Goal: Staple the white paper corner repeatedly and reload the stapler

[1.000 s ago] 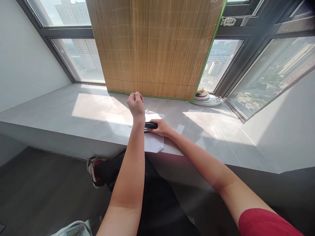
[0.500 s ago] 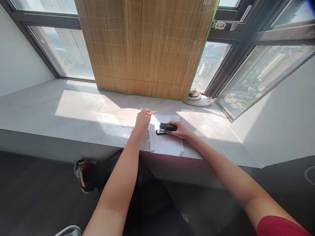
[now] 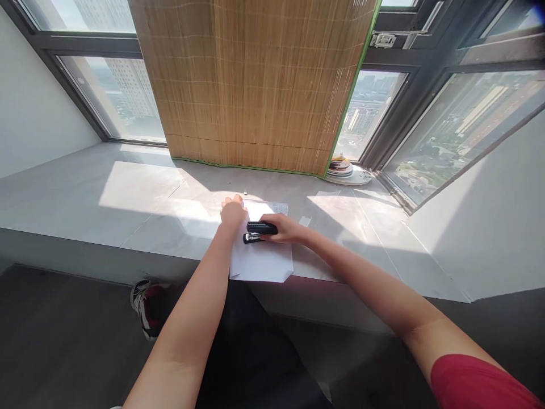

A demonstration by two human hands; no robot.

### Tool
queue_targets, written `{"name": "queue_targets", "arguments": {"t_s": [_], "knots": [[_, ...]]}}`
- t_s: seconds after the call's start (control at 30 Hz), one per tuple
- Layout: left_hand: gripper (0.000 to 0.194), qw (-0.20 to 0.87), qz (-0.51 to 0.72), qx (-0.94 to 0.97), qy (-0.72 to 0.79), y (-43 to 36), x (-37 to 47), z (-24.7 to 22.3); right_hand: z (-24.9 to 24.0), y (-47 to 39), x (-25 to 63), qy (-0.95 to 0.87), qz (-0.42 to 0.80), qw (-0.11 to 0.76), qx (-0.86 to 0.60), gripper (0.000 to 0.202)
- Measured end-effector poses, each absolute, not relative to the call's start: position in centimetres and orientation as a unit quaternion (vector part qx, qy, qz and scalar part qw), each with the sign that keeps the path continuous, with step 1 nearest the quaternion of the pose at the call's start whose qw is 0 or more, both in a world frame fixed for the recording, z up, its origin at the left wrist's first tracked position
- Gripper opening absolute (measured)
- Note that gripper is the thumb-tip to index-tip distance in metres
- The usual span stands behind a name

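Observation:
White paper [image 3: 261, 264] lies on the pale window ledge, its front edge jutting slightly past the ledge's edge. My left hand [image 3: 234, 210] is closed at the paper's far left corner, the fingertips partly hidden. My right hand [image 3: 284, 229] grips a black stapler [image 3: 255, 232] from the right, above the sheet. The stapler's jaws point left, with a gap between its upper arm and base. Whether paper sits between the jaws I cannot make out. Small writing shows near the sheet's far right corner.
A bamboo blind [image 3: 255, 85] hangs in front of the window beyond the ledge [image 3: 140, 227]. Stacked plates [image 3: 347, 172] stand at the window corner. A tiny object [image 3: 246, 193] lies behind my left hand. A small pale slip [image 3: 305, 221] lies right of the paper.
The paper has shifted left and slightly nearer to me, together with both hands and the stapler. A pale slip on the ledge now shows to its right.

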State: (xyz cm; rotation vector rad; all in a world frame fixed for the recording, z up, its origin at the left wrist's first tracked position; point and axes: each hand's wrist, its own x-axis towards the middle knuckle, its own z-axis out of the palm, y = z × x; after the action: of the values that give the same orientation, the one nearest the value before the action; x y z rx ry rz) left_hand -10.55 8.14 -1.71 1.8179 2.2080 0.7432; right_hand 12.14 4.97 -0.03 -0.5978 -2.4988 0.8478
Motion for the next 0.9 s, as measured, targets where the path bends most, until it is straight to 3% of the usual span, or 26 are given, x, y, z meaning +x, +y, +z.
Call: {"name": "queue_targets", "arguments": {"t_s": [0.17,0.27,0.4,0.57,0.7,0.8,0.9], "knots": [[0.046,0.044,0.255,0.609,0.749,9.4,-10.8,-2.8,-0.9,4.6,11.1,-0.91,0.258,0.231,-0.228,0.045],[0.037,0.036,0.239,0.614,0.751,9.4,-10.5,-2.8,-1.0,4.8,11.7,-0.925,0.218,0.211,-0.228,0.037],[0.04,0.026,0.231,0.613,0.755,8.3,-9.4,-1.9,-0.7,5.4,14.4,-0.935,0.211,0.186,-0.215,0.028],[0.031,0.05,0.29,0.719,0.629,7.6,-7.1,-1.3,-1.3,5.5,18.7,-0.91,0.234,0.246,-0.237,0.032],[0.035,0.112,0.287,0.761,0.571,7.4,-5.3,-2.4,-1.3,6.0,20.9,-0.869,0.284,0.292,-0.281,0.054],[0.029,0.076,0.254,0.778,0.57,6.6,-4.6,-3.2,-0.9,6.2,22.4,-0.805,0.313,0.354,-0.359,0.057],[0.031,0.038,0.235,0.781,0.578,5.7,-4.4,-3.4,-0.9,5.4,23.8,-0.793,0.298,0.357,-0.393,0.052]]}}
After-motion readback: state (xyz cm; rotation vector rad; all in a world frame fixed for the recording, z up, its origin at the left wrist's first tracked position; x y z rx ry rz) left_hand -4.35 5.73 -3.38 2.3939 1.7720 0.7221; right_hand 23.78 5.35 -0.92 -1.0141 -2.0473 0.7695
